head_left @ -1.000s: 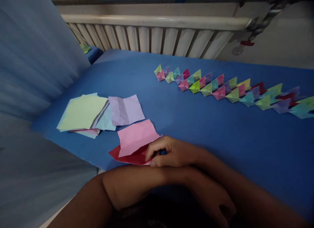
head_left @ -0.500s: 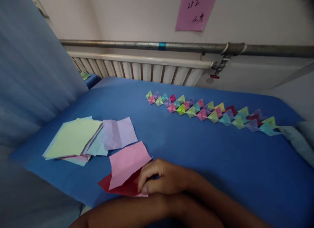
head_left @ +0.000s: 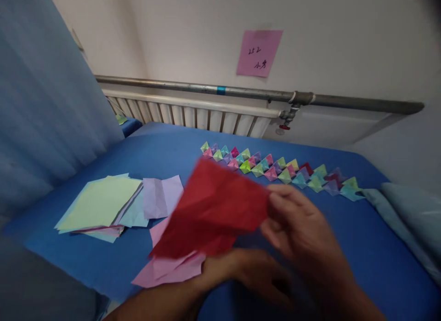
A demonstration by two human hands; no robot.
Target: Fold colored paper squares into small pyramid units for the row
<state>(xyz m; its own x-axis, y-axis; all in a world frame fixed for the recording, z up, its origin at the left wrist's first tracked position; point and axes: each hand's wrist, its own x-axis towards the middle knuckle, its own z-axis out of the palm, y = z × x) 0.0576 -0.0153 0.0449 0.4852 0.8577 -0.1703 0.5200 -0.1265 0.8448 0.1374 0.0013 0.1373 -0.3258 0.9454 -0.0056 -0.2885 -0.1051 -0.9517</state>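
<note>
A creased red paper sheet (head_left: pixel 217 208) is raised over the bed, its right corner pinched between the thumb and fingers of my right hand (head_left: pixel 298 224). Below it, my left hand (head_left: pixel 263 275) lies low over the blue surface, pointing right. Its fingers look curled but are dark and blurred, so I cannot make out anything in them. Creased pink paper (head_left: pixel 168 270) rests beside my left forearm, partly covered by the red sheet. A folded-and-opened lilac sheet (head_left: pixel 163 197) lies behind it.
A loose stack of coloured sheets (head_left: pixel 99 201) lies on the left of the blue bed (head_left: pixel 165 141). Several small folded paper pieces (head_left: pixel 270 174) form a long strip. Behind are a radiator (head_left: pixel 193 116), a pipe and a pink note (head_left: pixel 260 52). A blue curtain (head_left: pixel 51 105) hangs left.
My right hand has lifted the red sheet off the pink papers and moved up and right with it. My left hand has come into sight. The camera view has tilted upward.
</note>
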